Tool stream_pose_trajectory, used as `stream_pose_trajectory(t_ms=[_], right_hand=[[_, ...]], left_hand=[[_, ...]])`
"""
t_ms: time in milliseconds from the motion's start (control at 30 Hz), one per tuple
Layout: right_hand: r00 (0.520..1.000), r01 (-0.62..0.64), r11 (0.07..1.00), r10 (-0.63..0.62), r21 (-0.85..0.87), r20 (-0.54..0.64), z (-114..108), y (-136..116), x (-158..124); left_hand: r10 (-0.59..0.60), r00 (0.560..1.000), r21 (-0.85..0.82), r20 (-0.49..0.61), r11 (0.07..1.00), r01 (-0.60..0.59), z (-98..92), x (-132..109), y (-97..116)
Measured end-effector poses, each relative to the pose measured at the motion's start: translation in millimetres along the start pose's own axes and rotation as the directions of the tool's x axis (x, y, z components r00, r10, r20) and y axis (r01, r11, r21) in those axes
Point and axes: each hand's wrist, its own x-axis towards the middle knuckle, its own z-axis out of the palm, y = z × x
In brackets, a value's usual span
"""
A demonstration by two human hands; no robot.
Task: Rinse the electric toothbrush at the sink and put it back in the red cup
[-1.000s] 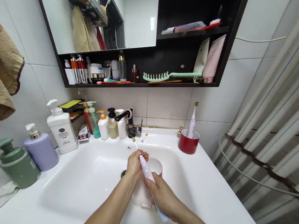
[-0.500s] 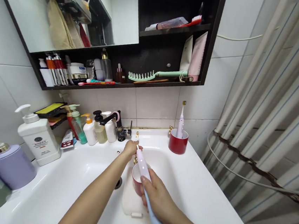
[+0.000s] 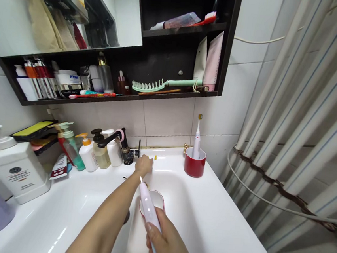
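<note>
In my right hand [image 3: 169, 240] is a pale pink-and-blue electric toothbrush handle [image 3: 148, 204], tilted, its thin bare shaft pointing up and away. My closed left hand [image 3: 144, 165] is at the back rim of the sink, beside the faucet. It grips a toothbrush head [image 3: 155, 157], of which only the yellowish bristles and a bit of white show past the fingers. Handle and head are apart. A red cup with a white inside [image 3: 158, 199] stands in the basin on a white flat case [image 3: 136, 238], partly covered by the handle.
Another red cup [image 3: 194, 167] on the right rim holds an upright electric toothbrush [image 3: 197, 143]. Left of my hand are a black faucet [image 3: 127, 152] and several pump bottles [image 3: 107, 146]. A dark cabinet shelf [image 3: 171, 95] juts out above. Pipes [image 3: 291, 114] run along the right.
The toothbrush head has come off the handle's shaft. My left hand has moved away with it towards the back rim, while my right hand keeps the handle. The view has shifted right.
</note>
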Motion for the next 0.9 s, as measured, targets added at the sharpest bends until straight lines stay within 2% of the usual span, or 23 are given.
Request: stream_pose_trajectory(t_ms=[133,300,400,500,567,667,733,900], right_hand=[[1.000,-0.011,1.000,0.011,-0.014,0.006,0.2,-3.4,-3.3],[1.000,0.011,1.000,-0.011,-0.001,-0.013,0.9,-2.4,-4.3],[0.999,0.010,1.000,-0.009,0.027,-0.053,0.1,-0.8,-2.8],[1.000,0.000,0.998,0.002,0.070,-0.019,1.8,0.9,-3.1],[0.999,-0.018,0.997,0.016,0.072,0.034,5.0,2.8,-5.0],[0.996,-0.002,0.999,-0.002,0.042,0.086,10.4,6.3,-8.7],[0.996,-0.006,0.999,0.002,0.036,0.091,13.0,7.7,-10.5],[0.994,-0.051,0.997,0.045,0.063,0.097,15.7,6.7,-11.4]], left_hand=[[0.062,0.994,0.070,-0.087,0.996,-0.056,-14.1,-6.3,-3.7],[0.019,0.996,0.015,-0.082,1.000,-0.018,-22.0,-16.4,-8.6],[-0.039,0.999,-0.102,-0.029,0.994,0.036,-33.0,-31.5,-6.6],[-0.074,0.996,-0.252,0.058,0.964,0.086,-51.1,-59.4,-4.4],[-0.101,0.987,-0.407,0.129,0.902,0.146,-63.4,-81.6,-4.1],[-0.130,0.964,-0.615,0.234,0.748,0.250,-76.5,-110.8,-5.0],[-0.126,0.957,-0.652,0.260,0.708,0.270,-81.1,-123.3,-6.0],[-0.095,0.965,-0.647,0.245,0.725,0.235,-82.2,-131.9,-7.7]])
